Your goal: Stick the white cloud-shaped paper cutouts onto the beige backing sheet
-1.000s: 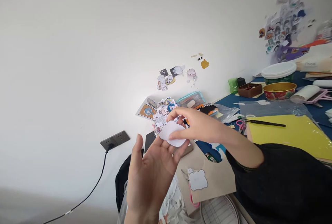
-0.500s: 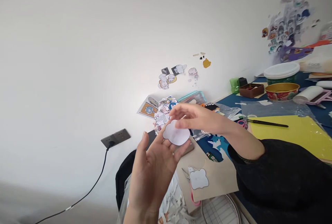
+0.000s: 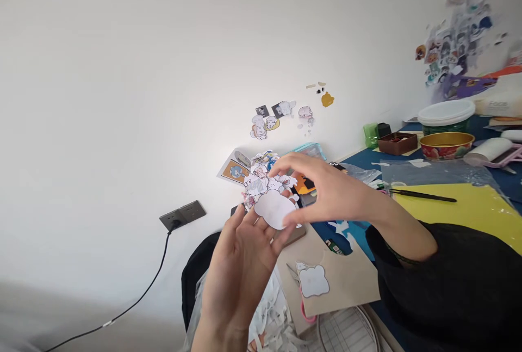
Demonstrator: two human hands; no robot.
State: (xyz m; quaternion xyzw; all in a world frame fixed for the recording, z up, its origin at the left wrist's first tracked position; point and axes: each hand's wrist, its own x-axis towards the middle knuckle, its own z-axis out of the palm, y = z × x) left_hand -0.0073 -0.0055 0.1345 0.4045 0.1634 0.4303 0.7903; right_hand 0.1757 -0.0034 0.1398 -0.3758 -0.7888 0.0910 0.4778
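Note:
Palm up, my left hand (image 3: pixel 244 267) supports a white cloud-shaped paper cutout (image 3: pixel 275 208) on its fingers, with the cutout's blank face towards me. My right hand (image 3: pixel 314 186) arches over it with fingers spread from the thumb. Its thumb tip is at the cutout's right edge; whether it presses on it I cannot tell. Behind the hands is a cluster of character paper cutouts (image 3: pixel 258 178). Below lies another white cutout (image 3: pixel 314 281) on beige card (image 3: pixel 346 284), beside pink-handled scissors (image 3: pixel 306 314).
Yellow sheet (image 3: pixel 460 216) with black tweezers (image 3: pixel 428 195) lies at right. Behind stand a red-gold tin (image 3: pixel 446 148), a brown box (image 3: pixel 397 144) and a white-lidded tub (image 3: pixel 446 114). Paper scraps (image 3: pixel 271 314) fill a bag below. A wall socket (image 3: pixel 183 215) with a cable is at left.
My right hand has shifted right and its fingers have spread wider, its thumb moving from the cutout's upper middle to its right edge. My left hand stays nearly in place.

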